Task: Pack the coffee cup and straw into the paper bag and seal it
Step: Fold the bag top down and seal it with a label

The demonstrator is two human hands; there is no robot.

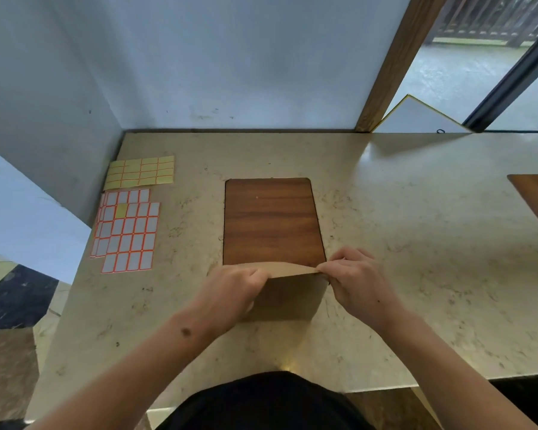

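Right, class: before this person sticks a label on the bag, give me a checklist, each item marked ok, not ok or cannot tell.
1. Left hand grips the bag: ok.
2. Right hand pinches the bag's top edge: ok.
3. Top folded over: ok, a flap shows between the hands.
4. Cup and straw inside: cannot tell, neither is visible.
5. Labels within reach: ok, sheets lie left on the counter.
6. A hand free to peel a label: not ok.

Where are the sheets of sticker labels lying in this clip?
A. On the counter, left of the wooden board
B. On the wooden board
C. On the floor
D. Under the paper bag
A: the sticker label sheets lie flat on the counter, left of the wooden board, apart from the paper bag.
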